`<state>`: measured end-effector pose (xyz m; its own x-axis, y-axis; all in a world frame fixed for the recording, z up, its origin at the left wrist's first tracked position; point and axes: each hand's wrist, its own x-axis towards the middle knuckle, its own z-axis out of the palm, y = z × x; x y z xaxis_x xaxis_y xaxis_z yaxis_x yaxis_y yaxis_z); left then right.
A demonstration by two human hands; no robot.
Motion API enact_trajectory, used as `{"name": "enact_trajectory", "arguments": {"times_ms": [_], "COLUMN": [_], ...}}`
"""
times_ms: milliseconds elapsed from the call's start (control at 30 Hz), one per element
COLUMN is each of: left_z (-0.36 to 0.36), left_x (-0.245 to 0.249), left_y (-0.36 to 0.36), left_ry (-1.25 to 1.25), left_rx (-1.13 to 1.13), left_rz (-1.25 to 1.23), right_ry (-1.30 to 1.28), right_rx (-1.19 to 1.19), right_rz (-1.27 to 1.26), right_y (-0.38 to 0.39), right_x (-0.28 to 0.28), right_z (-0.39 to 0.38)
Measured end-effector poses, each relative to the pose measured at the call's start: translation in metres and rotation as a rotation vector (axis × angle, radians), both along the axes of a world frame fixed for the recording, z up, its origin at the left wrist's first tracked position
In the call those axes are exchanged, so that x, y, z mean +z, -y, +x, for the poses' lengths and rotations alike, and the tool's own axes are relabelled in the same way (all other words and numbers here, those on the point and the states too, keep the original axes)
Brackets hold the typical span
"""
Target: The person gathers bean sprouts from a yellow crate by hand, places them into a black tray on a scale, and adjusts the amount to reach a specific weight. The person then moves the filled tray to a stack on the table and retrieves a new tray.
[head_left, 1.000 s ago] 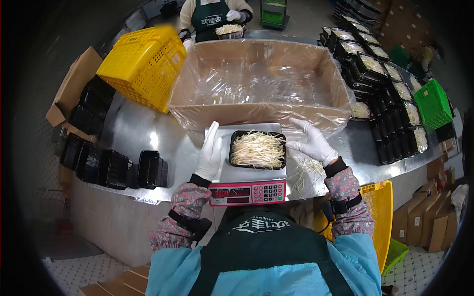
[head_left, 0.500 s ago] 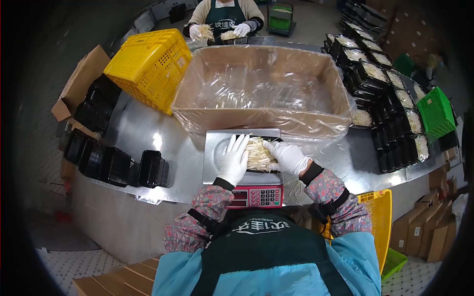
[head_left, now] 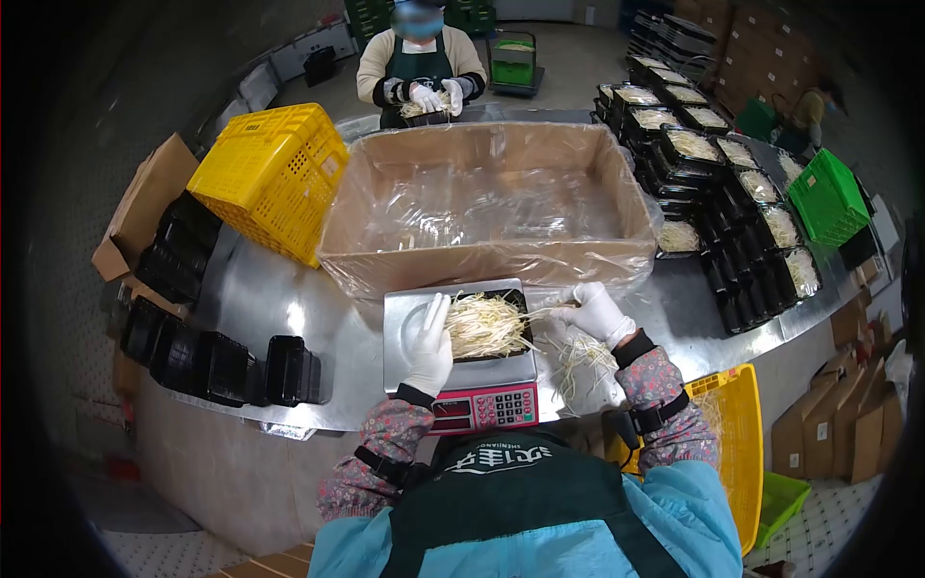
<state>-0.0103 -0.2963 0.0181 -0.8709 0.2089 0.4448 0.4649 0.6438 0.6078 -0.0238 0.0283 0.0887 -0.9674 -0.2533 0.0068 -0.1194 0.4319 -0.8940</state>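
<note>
A black tray heaped with bean sprouts rests on the metal plate of the scale, whose red front has a keypad. My left hand, in a white glove, lies along the left side of the heap with its fingers stretched out. Just right of the scale, my gloved right hand is closed, and a few thin sprouts stick out from its fingertips toward the tray. Below it, loose sprouts lie on the metal table.
Behind the scale stands a plastic-lined cardboard box, beside a tilted yellow crate. Black trays line the left edge; filled trays are stacked at right. A yellow basket sits below the table edge. Across, a co-worker handles sprouts.
My right hand has moved from the tray out to the right, pinching a few sprouts. My left hand has shifted slightly off the heap's top. The view has tilted up, showing more of the co-worker.
</note>
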Motion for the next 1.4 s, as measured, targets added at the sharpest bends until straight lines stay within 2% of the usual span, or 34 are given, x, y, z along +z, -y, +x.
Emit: {"name": "enact_trajectory", "arguments": {"times_ms": [33,100,167,233,267,300,333,367,400,500,600,767,833,867,900,967,1033,1067,1167,1233,1267,1367,1400], "left_z": [-0.002,-0.007,-0.009,-0.018,-0.021,-0.022,-0.021,-0.020,-0.023,-0.009,-0.007,-0.004,-0.007,-0.008,-0.008,-0.006,-0.006,-0.006,-0.012,-0.013,-0.014,-0.018,-0.019], "left_x": [0.000,-0.002,0.012,0.019,0.022,0.030,0.040,0.045,0.028,0.039,0.030,0.030,0.021,0.021,0.028,0.045,0.046,0.051,0.047,0.052,0.055,0.058,0.057], "left_y": [0.008,0.023,0.033,0.041,0.040,0.033,0.019,0.005,-0.008,-0.039,-0.027,-0.017,-0.013,-0.012,-0.009,0.003,0.023,0.034,0.071,0.084,0.086,0.065,0.050], "left_ry": [0.027,0.083,0.157,0.248,0.293,0.284,0.272,0.258,0.238,0.203,0.169,0.112,0.105,0.111,0.079,0.019,0.092,0.131,0.297,0.330,0.342,0.305,0.252], "left_rx": [-0.006,-0.014,0.028,0.083,0.091,0.105,0.115,0.122,0.114,0.017,-0.076,-0.129,-0.147,-0.165,-0.175,-0.191,-0.187,-0.177,-0.121,-0.088,-0.084,-0.098,-0.120], "left_rz": [0.083,0.252,0.313,0.354,0.331,0.167,0.002,-0.164,-0.154,-0.321,-0.282,-0.359,-0.330,-0.253,-0.253,-0.253,-0.231,-0.225,-0.194,-0.216,-0.221,-0.286,-0.336], "right_ry": [0.080,0.205,0.104,0.009,-0.038,-0.085,0.039,-0.005,-0.009,-0.141,-0.188,-0.238,-0.220,-0.134,-0.150,-0.193,-0.082,-0.066,-0.036,-0.023,-0.059,-0.084,-0.067], "right_rx": [-0.067,-0.167,-0.092,-0.033,-0.015,0.001,0.061,0.037,0.049,0.109,0.180,0.112,0.117,0.088,0.105,0.058,-0.031,-0.075,-0.148,-0.096,-0.024,-0.032,-0.019], "right_rz": [0.074,0.158,0.294,0.420,0.479,0.537,0.525,0.511,0.526,0.588,0.656,0.460,0.408,0.516,0.390,0.445,0.294,0.299,0.565,0.766,0.766,0.576,0.441], "right_y": [-0.009,-0.037,-0.071,-0.069,-0.063,-0.049,-0.029,-0.005,0.017,0.056,0.058,0.047,0.036,0.030,0.017,-0.005,-0.029,-0.042,-0.073,-0.082,-0.098,-0.050,-0.027], "right_x": [0.014,-0.005,-0.043,-0.047,-0.051,-0.042,-0.023,-0.015,-0.007,-0.009,-0.026,-0.047,-0.015,-0.002,-0.002,0.008,0.000,-0.009,-0.027,-0.027,-0.051,-0.025,-0.018], "right_z": [0.005,0.002,0.000,0.008,0.013,0.017,0.018,0.021,0.023,0.019,0.005,-0.001,0.003,0.004,0.003,0.006,0.008,0.008,0.011,0.019,0.016,0.020,0.019]}}
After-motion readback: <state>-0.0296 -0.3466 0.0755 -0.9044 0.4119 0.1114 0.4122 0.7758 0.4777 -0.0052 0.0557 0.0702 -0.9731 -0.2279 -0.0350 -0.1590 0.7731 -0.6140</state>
